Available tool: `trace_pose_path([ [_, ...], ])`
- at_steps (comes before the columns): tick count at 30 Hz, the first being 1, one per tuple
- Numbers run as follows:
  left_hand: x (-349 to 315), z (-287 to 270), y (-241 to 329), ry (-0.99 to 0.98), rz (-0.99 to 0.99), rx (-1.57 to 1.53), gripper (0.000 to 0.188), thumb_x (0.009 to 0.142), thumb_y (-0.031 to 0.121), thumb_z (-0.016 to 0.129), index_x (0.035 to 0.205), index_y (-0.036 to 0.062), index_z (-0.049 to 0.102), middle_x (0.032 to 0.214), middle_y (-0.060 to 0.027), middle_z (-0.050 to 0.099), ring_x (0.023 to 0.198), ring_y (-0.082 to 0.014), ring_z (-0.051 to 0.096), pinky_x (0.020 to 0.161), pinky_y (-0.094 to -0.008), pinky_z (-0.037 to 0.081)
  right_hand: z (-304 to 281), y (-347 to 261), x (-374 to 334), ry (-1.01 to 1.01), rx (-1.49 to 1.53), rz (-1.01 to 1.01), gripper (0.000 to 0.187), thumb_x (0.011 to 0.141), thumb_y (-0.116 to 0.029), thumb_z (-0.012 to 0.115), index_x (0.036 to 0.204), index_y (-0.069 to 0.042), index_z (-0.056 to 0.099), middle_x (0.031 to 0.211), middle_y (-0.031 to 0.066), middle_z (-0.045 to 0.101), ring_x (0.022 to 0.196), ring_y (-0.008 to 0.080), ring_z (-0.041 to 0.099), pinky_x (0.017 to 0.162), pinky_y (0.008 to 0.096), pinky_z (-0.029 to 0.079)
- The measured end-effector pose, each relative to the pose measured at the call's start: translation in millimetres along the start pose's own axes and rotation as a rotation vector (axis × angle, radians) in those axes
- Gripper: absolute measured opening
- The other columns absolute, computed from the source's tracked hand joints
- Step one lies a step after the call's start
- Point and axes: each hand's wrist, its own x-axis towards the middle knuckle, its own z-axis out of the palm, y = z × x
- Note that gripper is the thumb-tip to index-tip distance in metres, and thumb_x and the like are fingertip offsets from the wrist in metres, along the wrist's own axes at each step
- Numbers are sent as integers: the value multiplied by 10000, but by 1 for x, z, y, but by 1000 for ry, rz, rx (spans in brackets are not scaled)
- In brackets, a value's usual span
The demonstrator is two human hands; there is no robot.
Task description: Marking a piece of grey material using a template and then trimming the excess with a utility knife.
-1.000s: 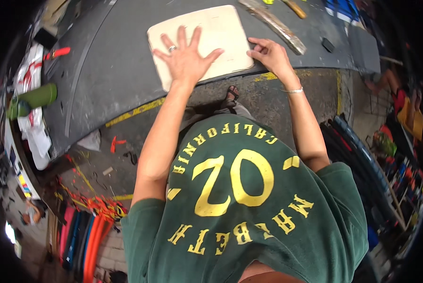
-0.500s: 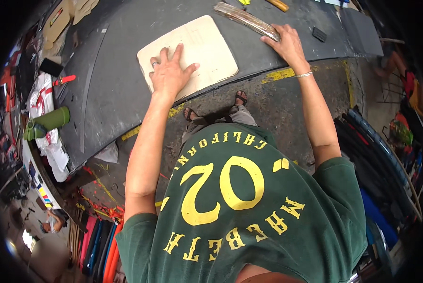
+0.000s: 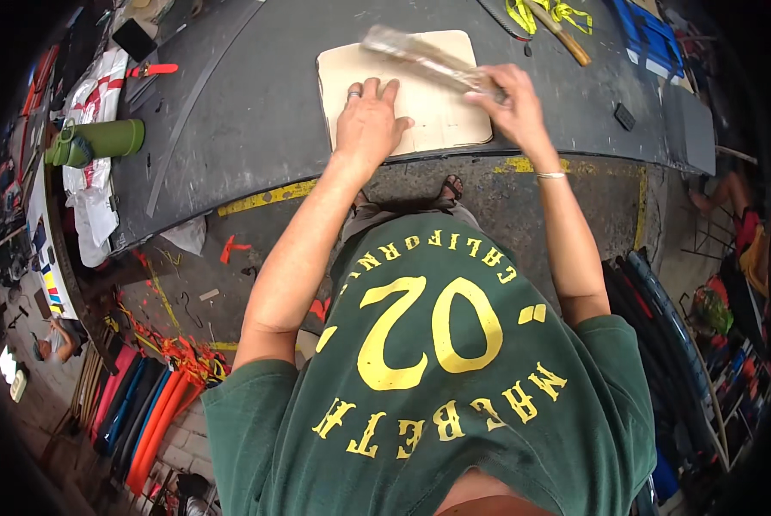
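A beige cardboard-like panel [image 3: 444, 119] with rounded corners lies flat near the front edge of the dark worktable. My left hand [image 3: 371, 127] rests on its lower left part, fingers spread and holding nothing. In my right hand [image 3: 518, 105] is one end of a long, flat brown bar [image 3: 420, 57] that looks wrapped in shiny clear film. The bar slants across the upper part of the panel, its far end toward the upper left. Motion smears it, and whether it touches the panel I cannot tell.
On the table [image 3: 248, 103] are a small black block [image 3: 624, 116], a wooden-handled tool [image 3: 568, 41], yellow straps [image 3: 523, 13] and a blue case [image 3: 648, 39]. A green bottle [image 3: 110, 139] lies at the left near a black phone-like object [image 3: 134, 39]. Rolled material [image 3: 673, 335] stands at right.
My right hand has brought the bar from the table at the panel's right to over the panel. The view has shifted, and my left hand stays on the panel.
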Motion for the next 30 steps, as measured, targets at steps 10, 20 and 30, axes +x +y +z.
trace_pose_path([
  [10,-2,16,35,138,87,-18,573,876,400,730,1257,-8,600,1195,-129,569,1135,-311,579,983,-445,478,31,-8,29,-161,-55,-39,495,798,-408,813,1159,-82,719,1112,64,668,1088,286,590,982,409,442],
  [20,10,-14,64,-23,126,-39,500,933,339,690,1301,9,614,1202,-179,590,1109,-380,597,975,-462,501,-10,61,20,201,-163,390,442,904,-307,726,1249,-32,694,1108,161,699,952,259,682,873,336,533],
  [30,78,-56,8,163,88,-80,294,947,188,660,1205,56,708,1145,-148,684,1039,-354,643,909,-419,510,-24,-18,-4,125,199,502,287,870,-242,751,1091,-60,764,961,88,729,866,279,704,802,388,548],
])
